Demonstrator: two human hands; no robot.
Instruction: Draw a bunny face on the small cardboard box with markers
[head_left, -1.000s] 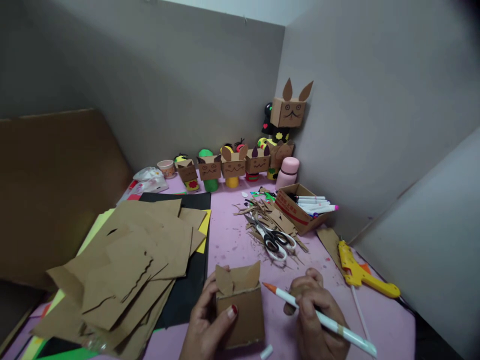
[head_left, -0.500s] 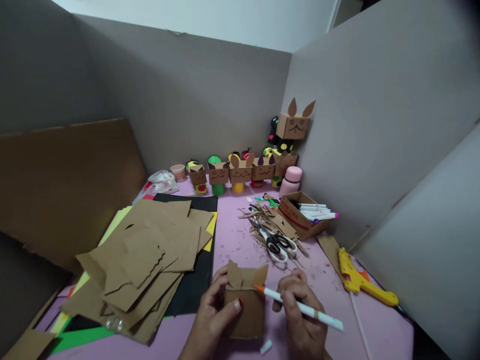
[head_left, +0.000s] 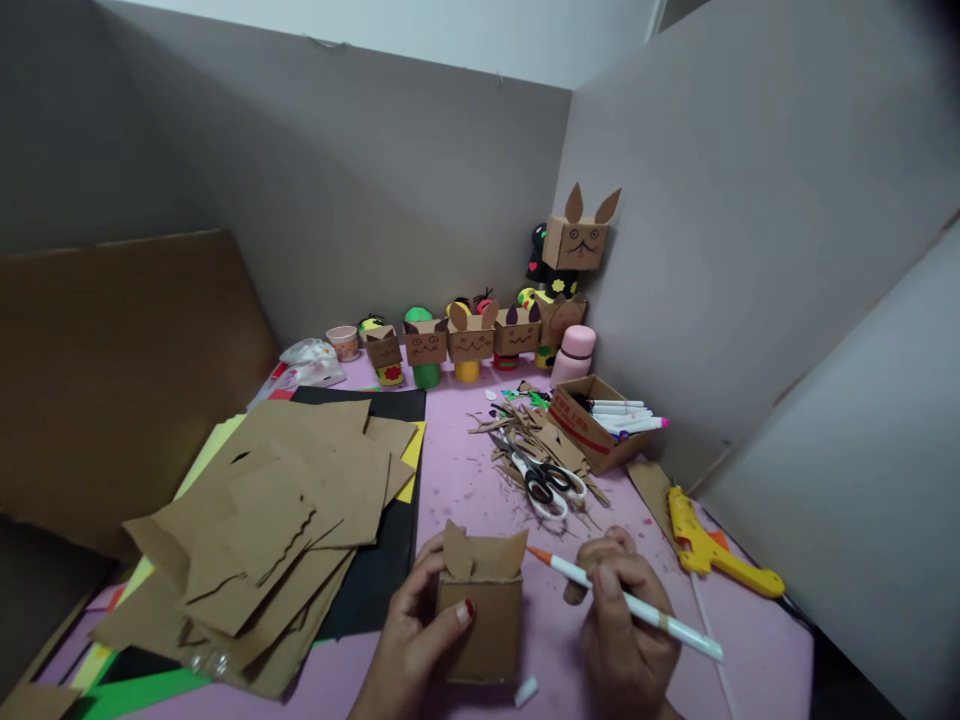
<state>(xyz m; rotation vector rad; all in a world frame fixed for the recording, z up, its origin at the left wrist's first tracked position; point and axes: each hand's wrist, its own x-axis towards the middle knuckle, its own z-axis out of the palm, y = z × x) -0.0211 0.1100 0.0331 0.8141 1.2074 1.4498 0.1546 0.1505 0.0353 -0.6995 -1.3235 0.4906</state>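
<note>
My left hand (head_left: 411, 630) is closed round a small brown cardboard box with two ears (head_left: 480, 610), holding it upright on the pink table (head_left: 465, 480). My right hand (head_left: 626, 620) grips a white marker with an orange tip (head_left: 622, 600); the tip points left and sits just right of the box's ears, a little apart from it. A small white marker cap (head_left: 526, 691) lies on the table below the box.
A pile of brown cardboard sheets (head_left: 277, 520) on black and coloured paper lies to the left. Scissors (head_left: 544, 482) rest on cardboard scraps. A box of markers (head_left: 596, 420), a yellow glue gun (head_left: 712, 548) and a row of cardboard-head figures (head_left: 469, 340) stand by grey walls.
The marker tip has drawn back to the right, off the box's front. The camera view shifted slightly; my left hand keeps its hold on the box.
</note>
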